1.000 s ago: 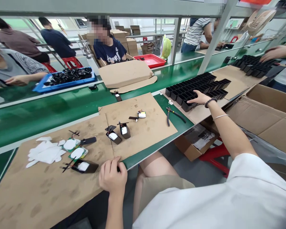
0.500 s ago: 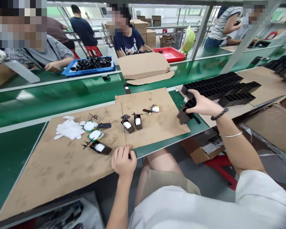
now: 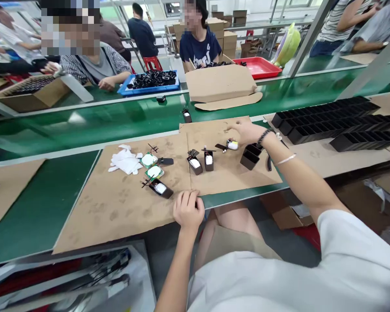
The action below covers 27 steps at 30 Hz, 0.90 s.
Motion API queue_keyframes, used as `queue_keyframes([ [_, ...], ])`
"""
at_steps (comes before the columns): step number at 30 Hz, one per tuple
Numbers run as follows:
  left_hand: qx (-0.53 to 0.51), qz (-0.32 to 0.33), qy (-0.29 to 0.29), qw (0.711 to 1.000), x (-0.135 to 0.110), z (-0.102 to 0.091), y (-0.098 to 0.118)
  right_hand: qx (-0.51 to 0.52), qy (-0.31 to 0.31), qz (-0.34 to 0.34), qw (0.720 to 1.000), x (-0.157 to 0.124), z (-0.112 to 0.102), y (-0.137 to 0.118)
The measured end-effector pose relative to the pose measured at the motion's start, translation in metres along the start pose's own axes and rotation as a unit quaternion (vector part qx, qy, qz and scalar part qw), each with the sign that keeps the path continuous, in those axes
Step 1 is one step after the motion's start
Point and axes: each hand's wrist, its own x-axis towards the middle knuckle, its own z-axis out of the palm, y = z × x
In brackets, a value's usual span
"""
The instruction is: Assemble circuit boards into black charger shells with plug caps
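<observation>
My left hand (image 3: 189,210) rests at the front edge of the cardboard sheet, its fingers curled; a dark spot shows by the thumb, too small to name. My right hand (image 3: 245,131) is stretched over the sheet with fingers apart and nothing in them. Just below it lies a small board with a white battery and wires (image 3: 232,144). Open black plastic cases (image 3: 250,157) stand together under my right wrist. Two black cases with white-topped inserts (image 3: 195,164) stand mid-sheet. Another filled case (image 3: 160,188) lies near my left hand, beside green boards with white pads (image 3: 154,172).
White gloves (image 3: 125,160) lie at the left of the sheet. Black-handled pliers (image 3: 269,161) are partly hidden by my right arm. Rows of empty black cases (image 3: 325,119) fill the right side. Across the green belt (image 3: 133,119) sit co-workers, a blue tray (image 3: 149,82) and a red tray (image 3: 258,67).
My right hand has let go of the black cases, now standing on the cardboard, and moved left over the small board. My left hand stays at the edge. The view has turned left.
</observation>
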Motion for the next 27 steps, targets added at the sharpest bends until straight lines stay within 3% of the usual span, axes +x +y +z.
queue_keyframes([
  [4, -0.004, -0.017, -0.008, 1.0, 0.003, -0.004, 0.001, -0.003, -0.061, -0.043, 0.997, 0.036, 0.012, -0.017],
  [7, -0.062, -0.074, -0.038, 0.995, 0.005, -0.009, 0.012, 0.006, -0.031, -0.06, 0.998, 0.036, 0.003, -0.014],
  [10, -0.206, -0.136, -0.101, 0.964, 0.008, -0.004, 0.043, 0.033, 0.044, -0.063, 0.997, 0.001, -0.022, 0.003],
  [14, -0.326, -0.174, -0.177, 0.912, 0.027, 0.025, 0.099, 0.155, 0.185, -0.038, 0.97, -0.083, -0.039, 0.034],
  [16, -0.359, -0.202, -0.205, 0.888, 0.044, 0.044, 0.123, 0.151, 0.236, 0.026, 0.96, -0.121, -0.027, 0.048],
  [18, -0.378, -0.226, -0.228, 0.869, 0.064, 0.06, 0.14, 0.108, 0.225, 0.132, 0.959, -0.146, -0.004, 0.063],
  [21, -0.377, -0.254, -0.255, 0.853, 0.089, 0.076, 0.151, 0.068, 0.186, 0.262, 0.944, -0.159, 0.038, 0.083],
  [24, -0.374, -0.267, -0.265, 0.848, 0.097, 0.079, 0.149, 0.06, 0.18, 0.289, 0.938, -0.158, 0.065, 0.096],
  [27, -0.396, -0.265, -0.236, 0.847, 0.086, 0.067, 0.135, 0.065, 0.172, 0.244, 0.952, -0.161, 0.071, 0.102],
])
